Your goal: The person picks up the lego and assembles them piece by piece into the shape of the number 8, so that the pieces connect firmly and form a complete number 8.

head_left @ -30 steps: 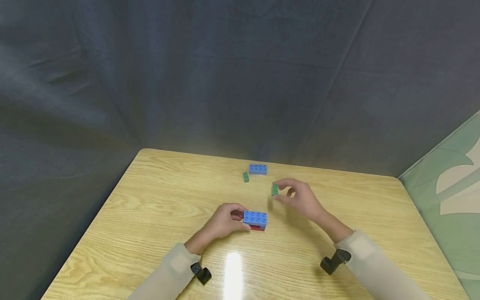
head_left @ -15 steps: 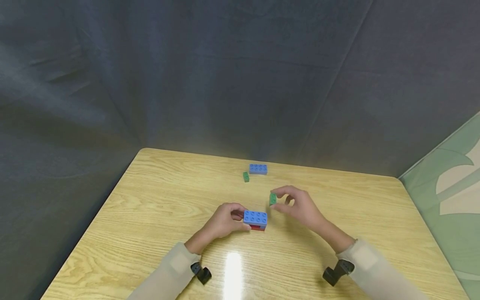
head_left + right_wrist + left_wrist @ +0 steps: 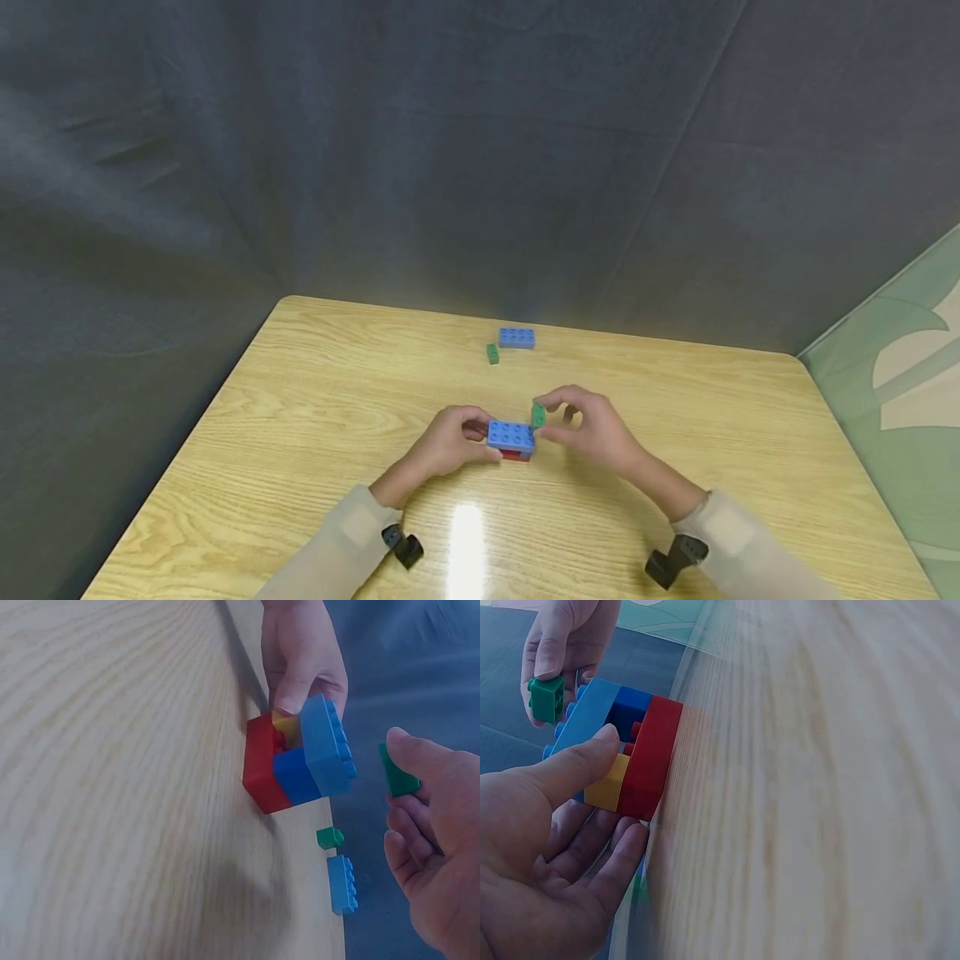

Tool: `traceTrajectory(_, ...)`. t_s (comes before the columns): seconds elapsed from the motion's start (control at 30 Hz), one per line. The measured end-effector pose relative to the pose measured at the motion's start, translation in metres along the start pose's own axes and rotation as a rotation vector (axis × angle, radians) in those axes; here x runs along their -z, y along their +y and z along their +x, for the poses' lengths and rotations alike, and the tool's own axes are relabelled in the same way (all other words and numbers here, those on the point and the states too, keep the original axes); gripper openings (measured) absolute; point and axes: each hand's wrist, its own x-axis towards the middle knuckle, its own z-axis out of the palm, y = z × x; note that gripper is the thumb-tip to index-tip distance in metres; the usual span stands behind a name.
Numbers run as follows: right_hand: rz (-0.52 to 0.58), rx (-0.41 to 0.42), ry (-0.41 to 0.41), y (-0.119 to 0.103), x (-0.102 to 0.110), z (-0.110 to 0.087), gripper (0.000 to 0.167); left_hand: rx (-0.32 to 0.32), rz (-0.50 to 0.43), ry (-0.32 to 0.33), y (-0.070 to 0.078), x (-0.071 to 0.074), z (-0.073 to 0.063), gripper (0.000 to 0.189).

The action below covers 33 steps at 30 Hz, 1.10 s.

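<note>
On the table stands a block stack, with a red brick point(image 3: 652, 754) at the bottom, a yellow brick point(image 3: 606, 782) and a dark blue brick point(image 3: 295, 777) as posts, and a long light blue brick point(image 3: 511, 435) across the top, studs up. My left hand point(image 3: 448, 443) holds the stack at its yellow end, thumb on the near side and fingers behind. Between thumb and fingertips, my right hand point(image 3: 592, 425) pinches a small green brick point(image 3: 538, 415). That brick is just above the stack's right end, and a gap shows under it in both wrist views.
Farther back on the wooden table point(image 3: 337, 358) lie another small green brick point(image 3: 492, 354) and a long blue brick point(image 3: 517, 337), close together. A dark curtain point(image 3: 450, 167) hangs behind the table's back edge.
My right hand has brought the green brick toward me and left, from behind the stack to above its right end. The left hand and the stack have stayed in place.
</note>
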Motion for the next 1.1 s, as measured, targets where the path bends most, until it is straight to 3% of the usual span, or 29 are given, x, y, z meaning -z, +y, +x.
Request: traceTrajectory(1.1,0.017,0.006,-0.041,0.008,-0.017,-0.005,0.035,0.000,-0.006,-0.001,0.000,0.000,0.000,0.034)
